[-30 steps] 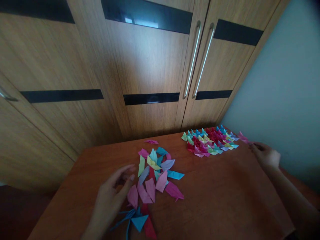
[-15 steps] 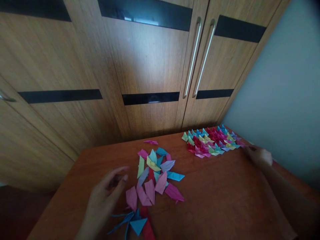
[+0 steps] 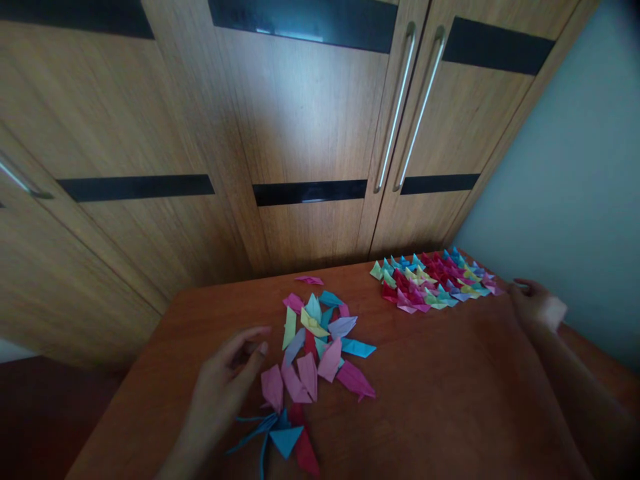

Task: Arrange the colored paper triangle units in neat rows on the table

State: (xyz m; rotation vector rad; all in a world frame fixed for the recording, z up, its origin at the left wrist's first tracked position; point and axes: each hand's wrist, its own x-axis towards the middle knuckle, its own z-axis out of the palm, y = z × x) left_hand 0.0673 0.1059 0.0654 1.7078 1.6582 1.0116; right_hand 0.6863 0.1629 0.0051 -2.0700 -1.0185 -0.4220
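My left hand (image 3: pixel 227 373) hovers over the table left of a loose pile of folded paper pieces (image 3: pixel 306 365), thumb and fingers curved apart with nothing between them. The pile mixes pink, blue, yellow, green, lilac and red pieces. Below it lie a blue paper piece (image 3: pixel 287 440) with thin strips and a red piece (image 3: pixel 306 448). My right hand (image 3: pixel 537 307) is at the table's right side, just off the end of close rows of small paper boats (image 3: pixel 435 280). Its fingers are loosely bent with a gap showing, and I see nothing in them.
A wooden cabinet (image 3: pixel 310 120) with dark panels and metal handles (image 3: pixel 420 107) stands behind the brown table (image 3: pixel 425 393). At the right is a pale wall (image 3: pixel 565 180). One pink folded piece (image 3: pixel 310 280) lies apart near the table's back edge.
My right hand has let go of the pink paper boat at the right end of the rows and drawn away to the right. The view has shifted slightly; my left hand stays beside the pile.
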